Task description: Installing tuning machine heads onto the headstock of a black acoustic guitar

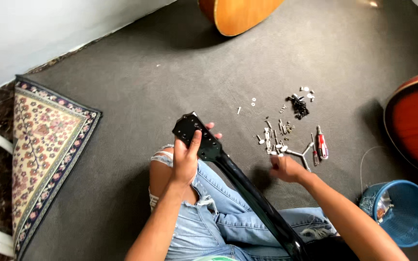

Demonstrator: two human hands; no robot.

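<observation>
A black guitar headstock (193,131) on a glossy black neck (252,195) lies across my lap, over torn blue jeans. My left hand (187,159) grips the headstock from below, thumb laid over its face. My right hand (286,168) reaches down to the grey carpet beside a scatter of small metal tuner parts (273,140); its fingers are curled and blurred, so whether they hold anything is unclear. A red-handled screwdriver (321,145) and a silver three-way wrench (302,153) lie just beyond that hand.
A pile of small black screws (299,107) and white washers (253,101) lies farther out. An orange acoustic guitar body (238,14) is at the top, a red-and-black guitar body (414,121) at right, a blue basket (405,210) lower right, a patterned rug (39,145) at left.
</observation>
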